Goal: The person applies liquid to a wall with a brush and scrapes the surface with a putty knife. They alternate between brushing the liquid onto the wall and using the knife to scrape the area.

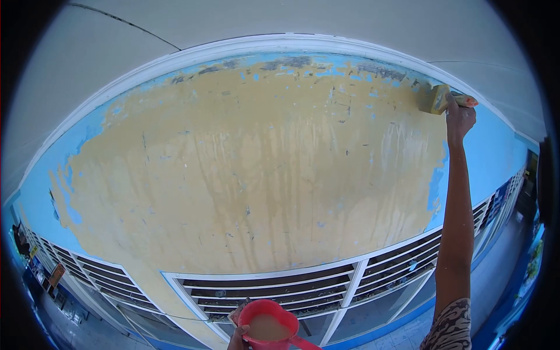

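Note:
My right hand is raised at the upper right, its fingers wrapped round the handle of a wide paintbrush. The brush's bristles touch the wall near its top, beside remaining blue paint. Low in the middle, my left hand grips the side of a red plastic dipper, whose handle points down to the right. Cloudy tan liquid fills part of it. Most of the wall in front is tan, streaked with wet runs, with blue and dark patches along the upper edge.
White trim borders the wall under a pale ceiling. Below the tan area run louvred windows in white frames. Bright blue wall continues at both sides. Far below, a tiled floor shows at the right.

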`<state>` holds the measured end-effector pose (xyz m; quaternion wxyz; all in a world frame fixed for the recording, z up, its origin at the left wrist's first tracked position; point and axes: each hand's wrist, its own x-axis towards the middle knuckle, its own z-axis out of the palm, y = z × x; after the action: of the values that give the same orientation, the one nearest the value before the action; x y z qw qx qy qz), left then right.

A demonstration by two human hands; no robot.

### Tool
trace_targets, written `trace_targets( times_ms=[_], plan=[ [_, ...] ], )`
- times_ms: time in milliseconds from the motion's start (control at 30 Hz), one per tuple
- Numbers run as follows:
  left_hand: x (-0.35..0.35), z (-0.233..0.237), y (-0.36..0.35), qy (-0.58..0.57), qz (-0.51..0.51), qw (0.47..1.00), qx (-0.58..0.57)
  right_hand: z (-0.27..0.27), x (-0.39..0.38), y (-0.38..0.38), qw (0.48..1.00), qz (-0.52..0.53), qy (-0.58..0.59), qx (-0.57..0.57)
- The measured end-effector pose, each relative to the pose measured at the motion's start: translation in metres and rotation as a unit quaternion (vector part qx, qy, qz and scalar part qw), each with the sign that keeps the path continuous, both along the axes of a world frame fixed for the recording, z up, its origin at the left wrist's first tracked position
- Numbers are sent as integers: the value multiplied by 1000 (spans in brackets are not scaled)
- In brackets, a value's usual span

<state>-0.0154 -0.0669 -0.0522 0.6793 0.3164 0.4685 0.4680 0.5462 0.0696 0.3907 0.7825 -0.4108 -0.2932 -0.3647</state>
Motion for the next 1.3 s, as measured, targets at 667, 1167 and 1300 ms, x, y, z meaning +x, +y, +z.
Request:
trace_targets(
  times_ms=[667,1167,1300],
  plan=[
    [33,-36,21,-63,-43,997,1,4,-500,17,876,340,-343,-5],
    [21,-22,28,-18,-107,994,-34,-56,6,-6,998,59,11,4],
    [28,-22,37,-15,-131,991,-38,-52,-21,25,980,-166,-80,-68]
  ],
)
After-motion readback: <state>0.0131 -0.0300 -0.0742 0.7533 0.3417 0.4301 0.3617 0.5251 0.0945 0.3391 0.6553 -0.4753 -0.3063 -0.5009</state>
